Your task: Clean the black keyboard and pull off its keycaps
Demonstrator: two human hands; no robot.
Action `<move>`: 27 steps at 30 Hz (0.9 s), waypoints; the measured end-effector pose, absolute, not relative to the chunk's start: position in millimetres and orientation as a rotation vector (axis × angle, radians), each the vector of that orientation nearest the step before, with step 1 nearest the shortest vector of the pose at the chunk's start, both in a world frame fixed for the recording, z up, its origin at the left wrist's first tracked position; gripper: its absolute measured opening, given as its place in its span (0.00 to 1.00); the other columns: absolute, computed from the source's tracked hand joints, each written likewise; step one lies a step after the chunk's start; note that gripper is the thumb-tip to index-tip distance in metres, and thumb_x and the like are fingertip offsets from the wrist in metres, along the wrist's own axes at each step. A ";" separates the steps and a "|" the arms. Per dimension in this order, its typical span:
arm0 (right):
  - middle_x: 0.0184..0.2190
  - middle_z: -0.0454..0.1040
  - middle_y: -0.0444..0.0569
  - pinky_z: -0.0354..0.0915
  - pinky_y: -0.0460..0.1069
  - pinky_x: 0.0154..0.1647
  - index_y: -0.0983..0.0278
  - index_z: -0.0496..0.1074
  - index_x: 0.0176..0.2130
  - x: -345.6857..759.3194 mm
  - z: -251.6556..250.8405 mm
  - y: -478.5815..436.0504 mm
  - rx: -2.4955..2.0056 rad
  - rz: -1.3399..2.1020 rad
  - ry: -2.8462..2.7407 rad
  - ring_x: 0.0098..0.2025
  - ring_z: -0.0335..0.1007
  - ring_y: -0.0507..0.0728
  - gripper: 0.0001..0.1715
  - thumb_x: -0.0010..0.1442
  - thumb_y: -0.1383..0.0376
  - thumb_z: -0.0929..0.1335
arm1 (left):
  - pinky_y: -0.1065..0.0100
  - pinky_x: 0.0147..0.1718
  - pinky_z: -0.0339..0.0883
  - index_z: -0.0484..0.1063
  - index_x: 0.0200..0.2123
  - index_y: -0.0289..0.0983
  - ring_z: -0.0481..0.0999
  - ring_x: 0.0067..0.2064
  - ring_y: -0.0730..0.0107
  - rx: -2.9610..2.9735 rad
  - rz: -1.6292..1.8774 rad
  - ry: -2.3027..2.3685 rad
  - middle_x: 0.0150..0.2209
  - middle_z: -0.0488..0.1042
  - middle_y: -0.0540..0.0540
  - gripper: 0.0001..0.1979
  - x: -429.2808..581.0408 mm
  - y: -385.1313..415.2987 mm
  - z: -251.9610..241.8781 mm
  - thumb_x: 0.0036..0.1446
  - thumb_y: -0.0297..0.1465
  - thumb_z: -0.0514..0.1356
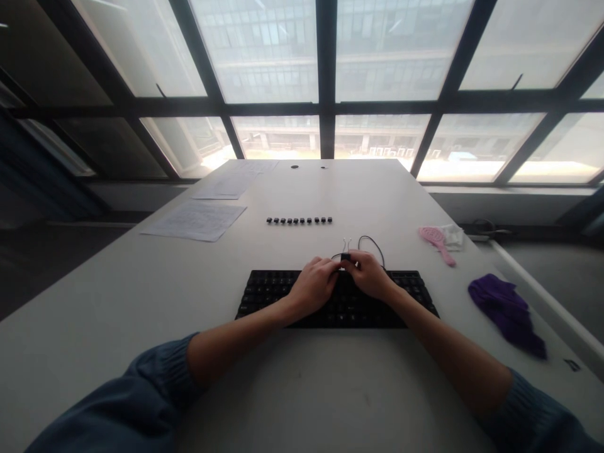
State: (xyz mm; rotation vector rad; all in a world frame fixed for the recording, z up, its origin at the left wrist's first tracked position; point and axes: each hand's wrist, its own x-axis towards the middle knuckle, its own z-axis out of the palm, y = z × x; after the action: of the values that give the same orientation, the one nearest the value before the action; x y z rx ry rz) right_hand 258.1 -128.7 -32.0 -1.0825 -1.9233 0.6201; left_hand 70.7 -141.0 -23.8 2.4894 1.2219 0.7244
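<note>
A black keyboard [268, 296] lies across the table under both my hands. Above its back edge, my right hand [370, 274] pinches a small black piece with two thin wire prongs pointing away from me; it looks like a keycap puller [346, 257]. My left hand [315, 283] is closed too, its fingertips meeting the same piece from the left. Whether a keycap sits in it I cannot tell. Beyond the keyboard, several black keycaps [296, 221] stand in a straight row. The keyboard's black cable [377, 246] loops behind my right hand.
Printed sheets of paper [195, 219] lie at the left. At the right are a pink hairbrush [436, 242], a white crumpled packet [453, 236] and a purple cloth [504, 311] near the table's edge. A small dark disc [294, 167] lies at the far end, before the windows.
</note>
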 end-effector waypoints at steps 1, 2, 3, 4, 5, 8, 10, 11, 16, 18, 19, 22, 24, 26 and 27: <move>0.26 0.70 0.44 0.57 0.48 0.34 0.63 0.67 0.26 257.6 -31.3 -130.4 -1.071 0.595 -1.932 0.30 0.63 0.54 0.14 0.64 0.66 0.65 | 0.58 0.50 0.67 0.75 0.50 0.40 0.74 0.48 0.56 2.479 0.713 1.216 0.45 0.79 0.44 0.12 71.4 -140.2 -22.4 0.65 0.28 0.56; 0.27 0.70 0.45 0.58 0.48 0.35 0.63 0.67 0.26 257.2 -30.9 -132.1 -1.059 0.571 -1.944 0.31 0.63 0.54 0.14 0.64 0.66 0.65 | 0.58 0.49 0.68 0.75 0.48 0.40 0.74 0.47 0.57 2.468 0.703 1.208 0.44 0.79 0.44 0.11 72.3 -139.1 -21.0 0.64 0.28 0.57; 0.28 0.70 0.45 0.58 0.49 0.36 0.62 0.67 0.27 256.8 -30.8 -133.6 -1.051 0.548 -1.955 0.31 0.64 0.54 0.14 0.65 0.66 0.65 | 0.59 0.48 0.68 0.75 0.46 0.40 0.75 0.46 0.57 2.457 0.697 1.200 0.44 0.80 0.45 0.09 73.2 -137.8 -20.0 0.64 0.28 0.58; 0.28 0.71 0.46 0.58 0.49 0.36 0.62 0.67 0.27 256.6 -31.0 -134.9 -1.046 0.528 -1.964 0.32 0.64 0.54 0.14 0.65 0.67 0.65 | 0.59 0.47 0.68 0.75 0.44 0.40 0.75 0.46 0.57 2.447 0.698 1.192 0.43 0.80 0.45 0.08 74.0 -136.5 -19.5 0.63 0.29 0.59; 0.29 0.71 0.46 0.58 0.49 0.36 0.62 0.67 0.27 256.6 -31.3 -136.0 -1.046 0.511 -1.967 0.32 0.64 0.54 0.13 0.65 0.67 0.65 | 0.60 0.47 0.68 0.75 0.43 0.40 0.75 0.45 0.57 2.440 0.702 1.186 0.43 0.80 0.45 0.07 74.8 -135.1 -19.7 0.63 0.29 0.60; 0.28 0.69 0.46 0.58 0.49 0.35 0.62 0.65 0.27 257.2 -32.7 -137.6 -1.056 0.487 -1.948 0.31 0.63 0.55 0.14 0.66 0.66 0.65 | 0.60 0.45 0.68 0.75 0.41 0.40 0.75 0.44 0.58 2.439 0.738 1.162 0.41 0.80 0.46 0.04 76.0 -132.0 -23.3 0.62 0.29 0.61; 0.27 0.68 0.45 0.58 0.49 0.35 0.61 0.64 0.26 257.7 -33.5 -137.9 -1.049 0.487 -1.939 0.31 0.63 0.55 0.15 0.66 0.66 0.64 | 0.61 0.45 0.68 0.76 0.40 0.40 0.74 0.43 0.59 2.447 0.764 1.137 0.40 0.79 0.47 0.04 76.0 -131.0 -26.5 0.62 0.29 0.61; 0.27 0.67 0.45 0.58 0.49 0.35 0.61 0.64 0.26 257.8 -33.6 -137.9 -1.042 0.490 -1.938 0.31 0.63 0.55 0.15 0.66 0.66 0.64 | 0.61 0.46 0.68 0.76 0.40 0.40 0.74 0.43 0.59 2.450 0.778 1.132 0.40 0.79 0.47 0.04 75.9 -130.8 -27.8 0.62 0.29 0.62; 0.28 0.68 0.46 0.59 0.50 0.35 0.61 0.66 0.27 257.6 -33.6 -138.0 -1.021 0.515 -1.922 0.32 0.63 0.55 0.15 0.67 0.64 0.64 | 0.61 0.46 0.68 0.76 0.40 0.40 0.73 0.44 0.59 2.492 0.760 1.161 0.41 0.78 0.45 0.05 76.3 -132.4 -29.5 0.62 0.28 0.62; 0.28 0.68 0.47 0.59 0.50 0.35 0.61 0.67 0.27 257.5 -33.6 -138.2 -1.018 0.521 -1.911 0.32 0.64 0.56 0.15 0.67 0.64 0.64 | 0.60 0.46 0.68 0.76 0.41 0.40 0.73 0.45 0.59 2.536 0.734 1.188 0.42 0.78 0.45 0.05 77.0 -133.6 -29.2 0.62 0.28 0.62; 0.28 0.69 0.47 0.59 0.50 0.35 0.61 0.67 0.27 257.6 -33.7 -138.3 -1.016 0.522 -1.906 0.32 0.64 0.56 0.15 0.67 0.64 0.64 | 0.60 0.46 0.68 0.75 0.41 0.40 0.73 0.46 0.58 2.554 0.726 1.200 0.42 0.78 0.45 0.05 77.4 -134.0 -29.0 0.62 0.28 0.62; 0.28 0.69 0.46 0.59 0.50 0.35 0.61 0.67 0.27 257.7 -33.9 -138.6 -0.999 0.519 -1.901 0.32 0.64 0.56 0.15 0.66 0.64 0.64 | 0.60 0.46 0.68 0.75 0.42 0.40 0.72 0.46 0.58 2.574 0.715 1.218 0.42 0.77 0.45 0.05 78.6 -133.5 -28.2 0.62 0.28 0.62; 0.28 0.69 0.46 0.59 0.50 0.35 0.61 0.67 0.27 257.9 -34.3 -138.8 -0.987 0.517 -1.905 0.31 0.64 0.56 0.15 0.66 0.65 0.64 | 0.60 0.45 0.68 0.75 0.42 0.39 0.72 0.45 0.57 2.566 0.694 1.240 0.41 0.77 0.45 0.05 79.6 -131.8 -27.6 0.62 0.29 0.62; 0.28 0.69 0.47 0.59 0.51 0.36 0.61 0.67 0.27 258.2 -35.0 -139.0 -0.984 0.519 -1.914 0.32 0.64 0.56 0.14 0.66 0.65 0.64 | 0.60 0.43 0.69 0.75 0.40 0.39 0.72 0.44 0.57 2.547 0.669 1.276 0.39 0.76 0.44 0.04 81.1 -129.7 -27.3 0.62 0.29 0.62; 0.28 0.69 0.47 0.60 0.51 0.36 0.61 0.68 0.28 258.3 -35.3 -139.0 -0.986 0.520 -1.915 0.32 0.64 0.56 0.14 0.66 0.65 0.64 | 0.60 0.42 0.69 0.76 0.39 0.39 0.72 0.43 0.56 2.541 0.660 1.290 0.38 0.76 0.44 0.03 81.9 -128.9 -27.4 0.62 0.30 0.62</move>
State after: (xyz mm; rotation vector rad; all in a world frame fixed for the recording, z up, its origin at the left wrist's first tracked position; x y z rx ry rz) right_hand 258.3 -139.0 -35.3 -0.9860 -1.9150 0.5202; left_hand 81.9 -128.9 -27.4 2.5408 1.2898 0.6599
